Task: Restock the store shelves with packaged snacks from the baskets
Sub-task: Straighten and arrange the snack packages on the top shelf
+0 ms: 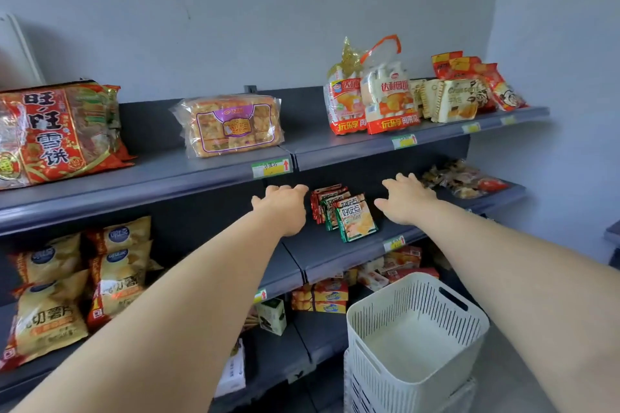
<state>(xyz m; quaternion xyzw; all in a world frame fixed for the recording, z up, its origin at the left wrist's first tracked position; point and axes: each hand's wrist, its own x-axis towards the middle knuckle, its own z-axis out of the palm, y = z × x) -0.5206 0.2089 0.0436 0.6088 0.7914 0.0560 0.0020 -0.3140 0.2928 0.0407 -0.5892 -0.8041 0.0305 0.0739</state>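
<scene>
1. Below and to the left of the left hand [285,208], yellow potato-chip bags [50,295] already stand on a lower shelf.
2. The left hand reaches over the middle shelf [335,255], palm down, fingers loosely spread and holding nothing. It sits just left of the pack row; whether it touches the row cannot be told.
3. Between the two hands a short row of small red and green biscuit packs [345,211] stands on edge on that shelf, leaning slightly.
4. The right hand [407,201] hovers just right of the row, fingers apart and empty.
5. Below the right forearm stands a white slotted basket [375,375]; only its pale bottom shows inside.
6. The step in hand looks like tidying the placed packs. The next move likely calls for both palms to close gently on the row's ends and square it without tipping the front pack. After that, another basket would be needed.
</scene>
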